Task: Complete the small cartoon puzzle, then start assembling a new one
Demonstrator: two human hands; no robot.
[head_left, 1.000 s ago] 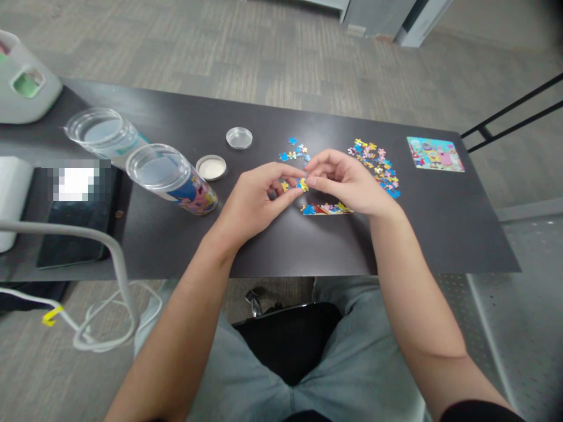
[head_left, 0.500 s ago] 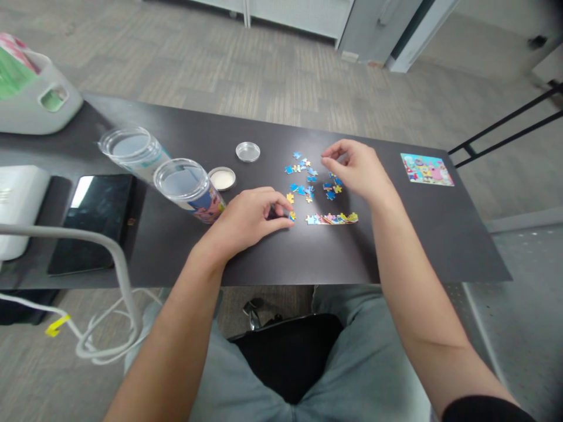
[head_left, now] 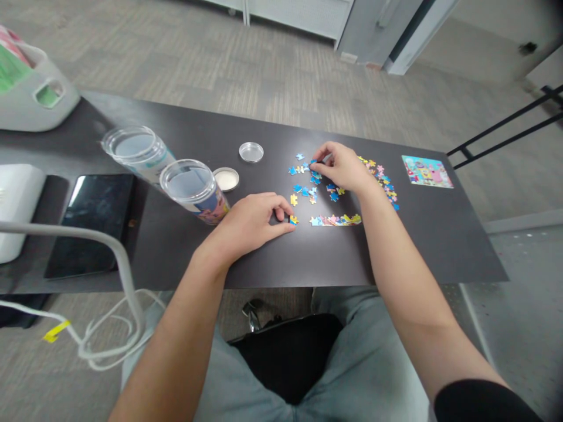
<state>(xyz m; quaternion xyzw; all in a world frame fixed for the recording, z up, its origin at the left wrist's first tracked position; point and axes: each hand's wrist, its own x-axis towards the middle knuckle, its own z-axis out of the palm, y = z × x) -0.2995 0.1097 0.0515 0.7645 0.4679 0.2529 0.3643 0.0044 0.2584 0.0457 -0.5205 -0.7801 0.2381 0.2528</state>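
Across the top of my view I see streaky grey-beige carpet (head_left: pixel 176 76), running up to a white cabinet (head_left: pixel 303 14) at top centre. Right of that stand a grey panel (head_left: pixel 365 29) and a pale upright frame (head_left: pixel 420 35). A dark tabletop (head_left: pixel 272 266) spans the middle, and I catch a soft sheen of light near its far edge. Black metal bars (head_left: pixel 505 123) cut in at the right edge, above smooth grey flooring (head_left: pixel 536 281).
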